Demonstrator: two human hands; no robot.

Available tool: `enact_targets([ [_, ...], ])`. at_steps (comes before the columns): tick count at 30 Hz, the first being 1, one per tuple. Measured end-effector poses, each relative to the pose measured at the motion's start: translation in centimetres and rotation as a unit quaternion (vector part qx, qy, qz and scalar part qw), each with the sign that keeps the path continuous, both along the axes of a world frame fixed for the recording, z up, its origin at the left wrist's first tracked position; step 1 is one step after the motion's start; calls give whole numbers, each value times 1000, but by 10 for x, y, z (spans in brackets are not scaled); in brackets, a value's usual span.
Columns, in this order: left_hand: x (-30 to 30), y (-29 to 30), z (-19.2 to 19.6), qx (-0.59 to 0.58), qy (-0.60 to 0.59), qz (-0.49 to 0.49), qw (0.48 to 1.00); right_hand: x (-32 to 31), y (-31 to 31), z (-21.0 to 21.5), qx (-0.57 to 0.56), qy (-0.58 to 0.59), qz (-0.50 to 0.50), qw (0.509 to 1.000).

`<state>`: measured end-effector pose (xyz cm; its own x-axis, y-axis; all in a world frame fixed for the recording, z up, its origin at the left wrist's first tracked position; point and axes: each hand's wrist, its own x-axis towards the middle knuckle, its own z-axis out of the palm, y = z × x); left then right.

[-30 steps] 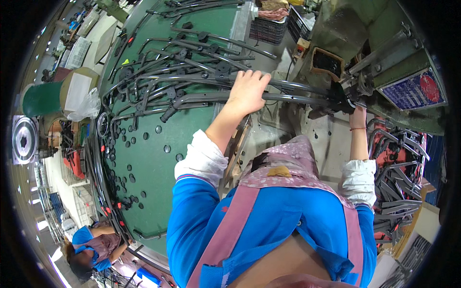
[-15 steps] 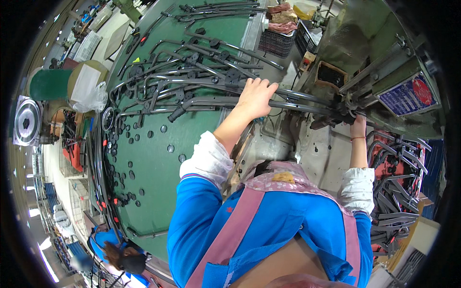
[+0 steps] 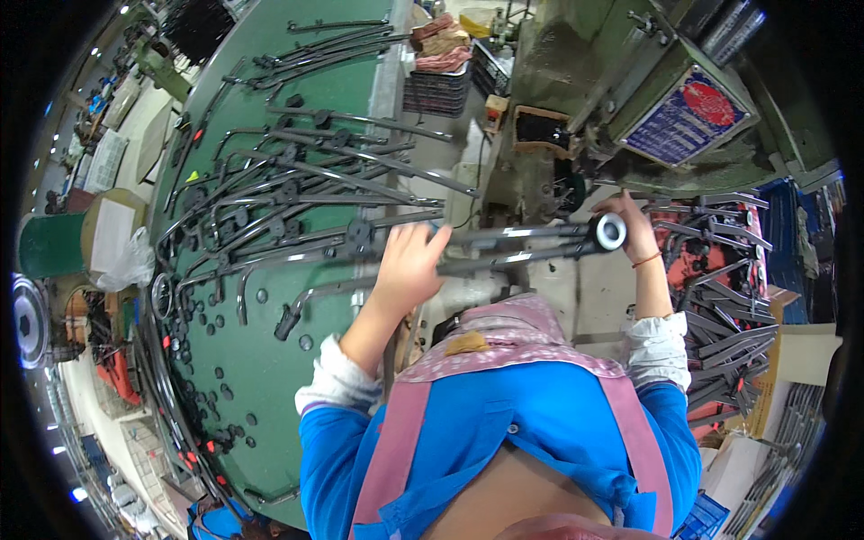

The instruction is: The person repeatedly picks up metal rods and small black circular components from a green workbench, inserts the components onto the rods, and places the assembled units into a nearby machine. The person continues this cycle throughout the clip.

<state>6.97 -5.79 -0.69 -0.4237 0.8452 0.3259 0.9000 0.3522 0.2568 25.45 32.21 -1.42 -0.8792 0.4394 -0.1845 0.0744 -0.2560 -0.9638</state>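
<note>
Head view: we hold a long dark metal rod [image 3: 513, 250] across mid-frame, left hand [image 3: 407, 265] fingers curled over it, right hand [image 3: 633, 229] clamped at its silver round end [image 3: 610, 231], likely mid-transfer off the green table [image 3: 270, 360], needing a steady two-handed carry.

Two hands are in view, the left hand [image 3: 407, 266] and the right hand [image 3: 635, 230], both on one bundle of rods [image 3: 526, 245]. One green table [image 3: 270, 378] bears well over a dozen black bent rods [image 3: 297, 193]. One green machine [image 3: 621, 81]. One red crate [image 3: 711, 261].
</note>
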Motion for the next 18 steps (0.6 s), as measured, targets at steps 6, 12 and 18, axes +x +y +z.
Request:
enact_targets([
  [6,48,-19,-30,-60,-122,-23,990,-35,76,-72,351,-97,-41,930],
  [12,79,-14,-37,-50,-145,-19,988,-183,85,-84,618,-73,14,782],
  [18,91,-6,-33,-66,-136,31,988,-231,85,-87,671,-141,94,722],
])
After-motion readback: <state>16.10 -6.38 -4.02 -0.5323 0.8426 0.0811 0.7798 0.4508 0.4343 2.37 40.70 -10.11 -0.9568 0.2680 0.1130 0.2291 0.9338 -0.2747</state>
